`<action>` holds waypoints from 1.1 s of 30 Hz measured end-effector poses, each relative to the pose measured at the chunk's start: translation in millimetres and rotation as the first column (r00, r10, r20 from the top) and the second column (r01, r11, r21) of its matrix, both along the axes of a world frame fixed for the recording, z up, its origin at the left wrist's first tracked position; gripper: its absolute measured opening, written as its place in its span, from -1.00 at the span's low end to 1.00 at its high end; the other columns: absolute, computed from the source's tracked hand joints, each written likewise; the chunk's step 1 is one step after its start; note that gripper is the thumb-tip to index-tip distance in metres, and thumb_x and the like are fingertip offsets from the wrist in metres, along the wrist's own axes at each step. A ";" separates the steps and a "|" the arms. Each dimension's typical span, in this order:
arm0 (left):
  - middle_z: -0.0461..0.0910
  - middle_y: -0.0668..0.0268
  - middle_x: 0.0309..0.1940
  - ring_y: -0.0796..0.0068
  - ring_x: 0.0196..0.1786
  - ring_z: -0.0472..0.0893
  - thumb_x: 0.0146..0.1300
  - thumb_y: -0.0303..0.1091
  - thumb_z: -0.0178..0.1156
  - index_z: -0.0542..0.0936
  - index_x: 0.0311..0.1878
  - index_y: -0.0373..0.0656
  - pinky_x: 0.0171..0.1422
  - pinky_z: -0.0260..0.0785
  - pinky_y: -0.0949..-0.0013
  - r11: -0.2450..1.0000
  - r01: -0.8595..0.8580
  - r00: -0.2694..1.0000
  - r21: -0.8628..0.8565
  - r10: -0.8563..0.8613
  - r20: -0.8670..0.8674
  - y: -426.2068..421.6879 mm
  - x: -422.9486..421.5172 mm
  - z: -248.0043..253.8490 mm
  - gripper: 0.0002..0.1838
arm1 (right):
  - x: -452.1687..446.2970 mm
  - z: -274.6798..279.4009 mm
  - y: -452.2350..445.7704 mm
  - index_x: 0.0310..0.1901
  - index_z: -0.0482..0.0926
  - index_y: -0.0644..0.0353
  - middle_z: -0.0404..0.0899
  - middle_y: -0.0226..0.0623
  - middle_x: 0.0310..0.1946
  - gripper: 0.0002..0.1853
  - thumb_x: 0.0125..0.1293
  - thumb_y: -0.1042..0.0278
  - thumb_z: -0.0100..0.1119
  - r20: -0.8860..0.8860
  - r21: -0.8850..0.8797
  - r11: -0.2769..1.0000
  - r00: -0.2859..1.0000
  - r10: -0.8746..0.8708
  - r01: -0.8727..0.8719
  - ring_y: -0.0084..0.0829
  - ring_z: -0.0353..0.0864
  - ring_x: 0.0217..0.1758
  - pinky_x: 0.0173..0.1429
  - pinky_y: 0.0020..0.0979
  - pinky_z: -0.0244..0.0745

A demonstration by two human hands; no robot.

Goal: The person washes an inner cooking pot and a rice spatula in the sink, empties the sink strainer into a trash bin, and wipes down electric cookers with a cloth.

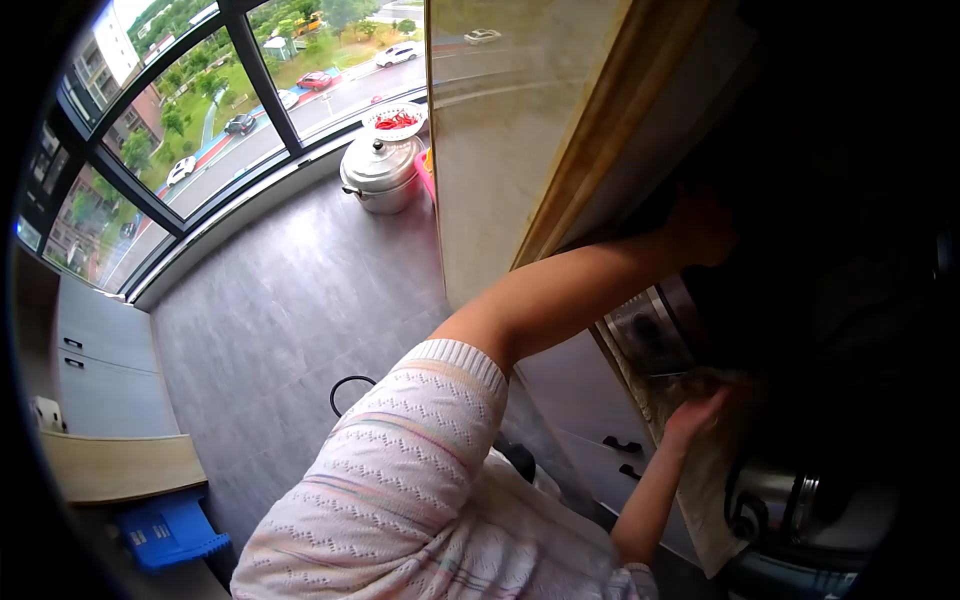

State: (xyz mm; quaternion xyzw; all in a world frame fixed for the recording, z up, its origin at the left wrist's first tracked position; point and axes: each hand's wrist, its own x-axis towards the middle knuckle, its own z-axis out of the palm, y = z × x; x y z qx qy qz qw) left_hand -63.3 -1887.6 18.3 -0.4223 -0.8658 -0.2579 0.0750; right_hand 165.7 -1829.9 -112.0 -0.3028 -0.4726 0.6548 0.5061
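My left hand [703,228] reaches away to the right into deep shadow beside the tall cabinet. Its fingers are lost in the dark. Lower down, my right hand [703,408] is over the counter [712,500], close to a shiny metal appliance or basin [650,328] that I cannot name for certain. The right fingers are dim, and whether they hold anything does not show. Below that hand, a shiny metal pot or kettle [765,500] stands at the counter's near end, partly in shadow.
A tall cabinet side panel [500,130] stands close beside my left arm. Drawers with black handles [622,445] are under the counter. On the floor by the window are a lidded steamer pot [385,175] and a white colander [385,133] of red peppers. A blue plastic item [170,530] lies lower left.
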 end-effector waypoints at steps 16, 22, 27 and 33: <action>0.14 -0.04 0.26 -0.08 0.33 0.04 0.29 0.12 -0.29 0.31 0.22 -0.14 0.34 -0.17 -0.18 0.975 0.071 0.997 -0.213 -0.073 -0.002 -12.0 4.4 23.1 -0.38 | -69.1 11.4 241.2 0.23 0.20 0.30 0.21 -0.15 0.23 -0.44 0.36 0.04 -0.20 0.199 0.002 0.873 0.855 0.478 -0.488 -0.31 0.24 0.25 0.29 -0.34 0.19; 0.17 -0.06 0.23 -0.09 0.31 0.10 0.29 0.09 -0.28 0.35 0.19 -0.11 0.32 -0.19 -0.26 0.997 0.006 0.994 -0.082 -0.015 -0.108 0.8 0.8 -1.0 -0.42 | -26.8 -40.5 107.4 0.25 0.17 0.28 0.17 -0.16 0.26 -0.45 0.38 0.05 -0.24 -0.019 -0.168 0.936 0.950 0.311 -0.310 -0.31 0.21 0.28 0.31 -0.35 0.17; 0.19 -0.03 0.25 -0.27 0.29 0.06 0.26 0.07 -0.18 0.39 0.17 0.03 0.23 -0.13 -0.35 0.974 0.196 0.946 -0.109 -0.217 -0.239 5.2 -9.4 -15.5 -0.49 | 0.8 -45.7 -20.9 0.27 0.14 0.24 0.13 -0.18 0.29 -0.47 0.39 0.06 -0.28 -0.042 -0.249 0.954 0.986 0.160 -0.165 -0.32 0.17 0.30 0.32 -0.35 0.15; 0.35 0.18 0.14 -0.05 0.18 0.32 0.25 -0.11 -0.10 0.40 0.15 0.14 0.20 0.21 -0.07 0.917 0.058 0.788 -0.395 -0.285 -0.545 1.4 -5.6 2.1 -0.61 | -35.5 -10.3 87.0 0.18 0.29 0.17 0.41 -0.26 0.01 -0.55 0.37 0.07 -0.21 0.065 -0.312 0.946 0.991 0.116 -0.091 -0.39 0.41 0.02 0.05 -0.36 0.38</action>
